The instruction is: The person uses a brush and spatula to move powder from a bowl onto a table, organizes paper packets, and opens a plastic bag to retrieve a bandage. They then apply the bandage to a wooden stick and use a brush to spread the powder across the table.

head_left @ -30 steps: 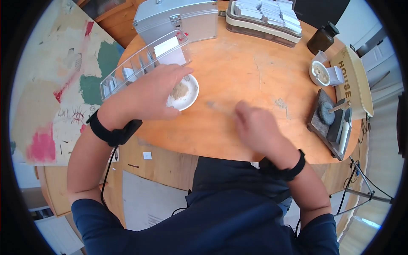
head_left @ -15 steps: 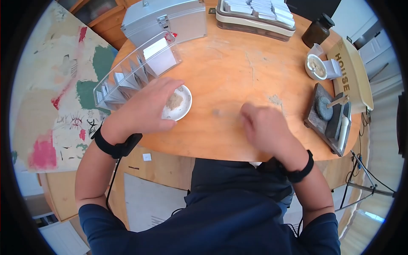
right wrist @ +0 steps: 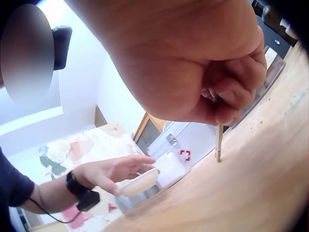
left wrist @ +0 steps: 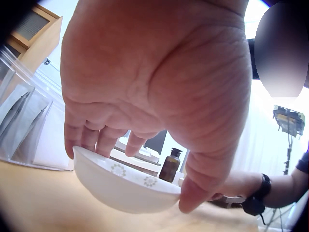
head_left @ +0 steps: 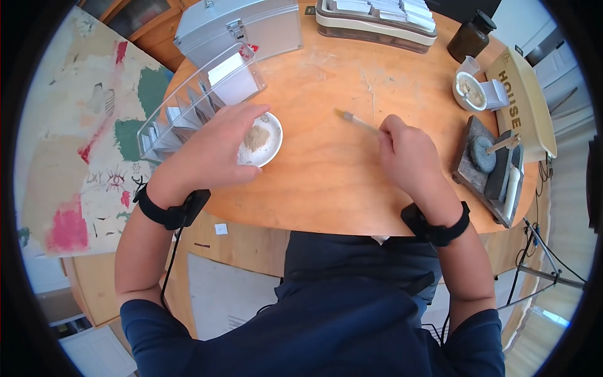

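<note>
In the head view my left hand (head_left: pixel 217 147) spans a small white bowl (head_left: pixel 274 149) from above. The left wrist view shows its fingertips at one side of the rim and the thumb at the other, gripping the bowl (left wrist: pixel 123 193), which has a small flower pattern inside. A heap of beige powder (head_left: pixel 256 138) lies in it. My right hand (head_left: pixel 411 154) pinches a thin brush (head_left: pixel 361 122) by its handle. The bristles point left and, in the right wrist view, the brush (right wrist: pixel 219 145) reaches down close to the tabletop.
Behind the left hand stand a clear holder with packets (head_left: pixel 182 119) and a silver case (head_left: pixel 242 34). On the right are a stone grinding set (head_left: pixel 483 157), a white mortar-like bowl (head_left: pixel 461 100), a brown bottle (head_left: pixel 471 38) and a HOUSE-lettered box (head_left: pixel 518 103). A card box (head_left: pixel 377 28) sits at the back.
My right hand has moved away from my body and slightly right with the brush, which was blurred earlier and now shows clearly. The left hand keeps its grip on the bowl. The head view has shifted a little.
</note>
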The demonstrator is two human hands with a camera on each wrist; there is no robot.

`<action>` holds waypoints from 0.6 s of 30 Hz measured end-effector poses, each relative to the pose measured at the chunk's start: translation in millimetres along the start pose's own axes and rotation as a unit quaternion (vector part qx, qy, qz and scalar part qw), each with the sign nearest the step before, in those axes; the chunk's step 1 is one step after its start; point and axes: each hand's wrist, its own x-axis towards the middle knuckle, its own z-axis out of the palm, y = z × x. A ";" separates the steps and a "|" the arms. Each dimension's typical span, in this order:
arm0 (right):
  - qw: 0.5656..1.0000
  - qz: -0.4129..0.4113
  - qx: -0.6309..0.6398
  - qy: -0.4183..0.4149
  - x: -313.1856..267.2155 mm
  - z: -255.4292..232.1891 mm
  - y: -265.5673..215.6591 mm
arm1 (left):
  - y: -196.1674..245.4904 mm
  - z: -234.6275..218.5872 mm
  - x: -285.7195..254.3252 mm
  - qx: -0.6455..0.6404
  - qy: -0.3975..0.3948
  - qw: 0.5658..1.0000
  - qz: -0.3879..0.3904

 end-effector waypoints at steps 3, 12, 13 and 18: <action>0.993 -0.082 0.044 -0.075 -23.5 -9.3 -16.1 | 0.4 -0.2 -0.9 0.003 0.007 1.000 0.002; 0.999 -0.018 0.021 -0.030 -12.4 -25.9 13.9 | 7.5 9.6 9.4 -0.010 -0.013 1.000 0.013; 0.995 -0.057 0.031 -0.071 -19.0 -28.2 9.0 | 8.1 10.9 10.5 -0.008 -0.018 1.000 0.016; 0.994 -0.009 -0.080 -0.076 -20.5 -18.1 18.7 | 4.4 27.2 13.8 0.013 -0.006 0.999 0.044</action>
